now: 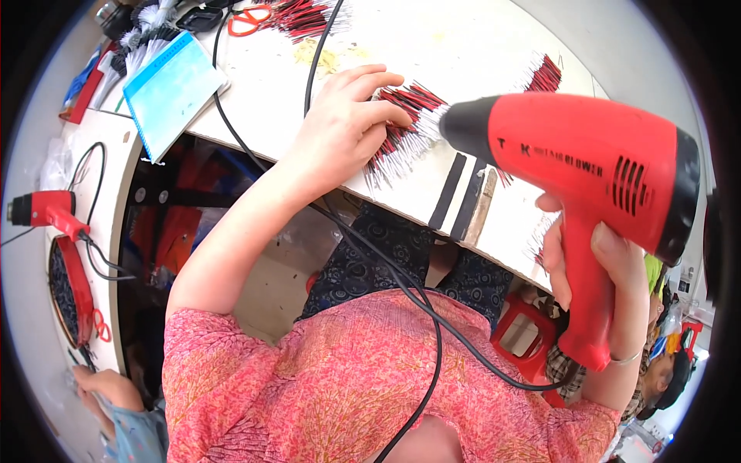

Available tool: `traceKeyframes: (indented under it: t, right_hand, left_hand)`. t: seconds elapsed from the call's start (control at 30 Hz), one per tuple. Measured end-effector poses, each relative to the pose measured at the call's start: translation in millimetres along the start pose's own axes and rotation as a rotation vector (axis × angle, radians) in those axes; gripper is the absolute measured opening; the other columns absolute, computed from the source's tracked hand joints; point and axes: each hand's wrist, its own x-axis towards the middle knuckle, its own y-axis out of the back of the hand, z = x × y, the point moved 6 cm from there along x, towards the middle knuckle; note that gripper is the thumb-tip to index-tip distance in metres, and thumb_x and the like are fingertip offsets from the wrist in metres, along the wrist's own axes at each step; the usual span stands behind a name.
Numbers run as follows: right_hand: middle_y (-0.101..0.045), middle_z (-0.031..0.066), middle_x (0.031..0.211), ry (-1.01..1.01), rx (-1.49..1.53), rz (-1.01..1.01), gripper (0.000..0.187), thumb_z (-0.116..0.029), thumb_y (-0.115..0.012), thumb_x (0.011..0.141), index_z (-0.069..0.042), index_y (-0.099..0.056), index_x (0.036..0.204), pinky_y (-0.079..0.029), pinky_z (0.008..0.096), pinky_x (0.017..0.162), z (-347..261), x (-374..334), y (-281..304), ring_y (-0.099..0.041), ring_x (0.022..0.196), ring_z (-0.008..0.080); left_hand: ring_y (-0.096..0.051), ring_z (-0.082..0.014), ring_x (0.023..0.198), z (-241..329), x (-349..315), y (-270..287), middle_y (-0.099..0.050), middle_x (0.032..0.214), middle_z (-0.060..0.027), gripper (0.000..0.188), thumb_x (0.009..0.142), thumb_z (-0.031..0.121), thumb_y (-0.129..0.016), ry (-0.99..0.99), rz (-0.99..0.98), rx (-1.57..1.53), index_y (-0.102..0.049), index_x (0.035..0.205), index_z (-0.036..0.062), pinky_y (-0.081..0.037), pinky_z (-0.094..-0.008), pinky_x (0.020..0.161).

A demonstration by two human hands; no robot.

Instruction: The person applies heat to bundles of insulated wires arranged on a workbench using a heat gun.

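My right hand point(554, 258) is wrapped round the handle of a red hot air gun point(575, 147). Its black nozzle point(467, 125) points left, and in the picture its tip overlaps the white ends of a row of thin wires point(405, 143). These wires are red and black with white ends, spread side by side on the white table point(417, 38). Over their left part rests my left hand point(347, 119), fingers apart and touching the wires. Its thumb is mostly hidden. A black power cord point(440, 324) trails from the gun's handle across my front.
Further wires point(544, 75) lie at the far right, more with orange scissors point(248, 21) at the back. Dark strips point(448, 193) and a wooden stick point(480, 207) sit near the front edge. A blue notebook point(171, 92) overhangs the left edge. Another hot air gun point(50, 210) lies left.
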Motion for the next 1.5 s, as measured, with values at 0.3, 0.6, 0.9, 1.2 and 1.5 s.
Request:
traceKeyframes:
  t: [0.3,0.6,0.9,1.2,1.5]
  right_hand:
    - [-0.064,0.0160,0.081,-0.055,0.118,-0.092,0.044,-0.024,-0.067,0.092,0.008,-0.060,0.121,-0.041,0.0240,0.047,4.3,-1.7,7.2,-0.055,0.051,0.0137]
    - [-0.063,0.0127,0.079,-0.007,-0.005,-0.031,0.063,-0.044,-0.060,0.090,0.010,-0.059,0.121,-0.035,0.0195,0.044,0.1,2.0,0.4,-0.048,0.047,0.0076]
    - [-0.065,0.0148,0.084,0.015,0.012,0.042,0.067,-0.046,-0.060,0.091,0.012,-0.057,0.124,-0.034,0.0189,0.044,-1.1,-4.8,-2.5,-0.047,0.047,0.0071]
    - [-0.064,0.0213,0.100,-0.049,0.022,-0.106,0.071,-0.045,-0.062,0.090,0.014,-0.051,0.128,-0.038,0.0208,0.040,5.0,-3.5,-1.2,-0.050,0.046,0.0098]
    - [-0.061,0.0129,0.074,0.031,0.109,-0.031,0.059,-0.039,-0.059,0.093,0.012,-0.056,0.122,-0.034,0.0198,0.043,-6.3,4.9,-10.3,-0.047,0.045,0.0086]
  left_hand:
    - [-0.055,-0.0328,0.131,-8.8,-0.8,2.6,-0.062,0.135,-0.0128,0.034,0.089,-0.005,-0.057,0.110,0.087,-0.114,-0.069,0.119,0.0064,-0.043,-0.0399,0.111]
    - [-0.053,-0.0339,0.132,-7.5,0.1,-0.2,-0.062,0.133,-0.0130,0.037,0.089,-0.003,-0.057,0.099,0.045,-0.086,-0.069,0.122,0.0087,-0.042,-0.0416,0.111]
    - [-0.051,-0.0338,0.134,-7.1,-3.7,0.1,-0.064,0.131,-0.0096,0.022,0.080,-0.001,-0.062,0.047,-0.004,-0.079,-0.076,0.092,0.0111,-0.039,-0.0456,0.114]
    - [-0.055,-0.0307,0.131,-13.6,-0.6,4.6,-0.064,0.133,-0.0116,0.024,0.089,-0.007,-0.055,0.164,0.072,-0.223,-0.070,0.104,0.0032,-0.043,-0.0391,0.110]
    - [-0.056,-0.0327,0.127,-13.8,-0.7,4.0,-0.064,0.127,-0.0132,0.026,0.087,-0.002,-0.060,0.159,0.115,-0.224,-0.069,0.110,0.0044,-0.044,-0.0415,0.109]
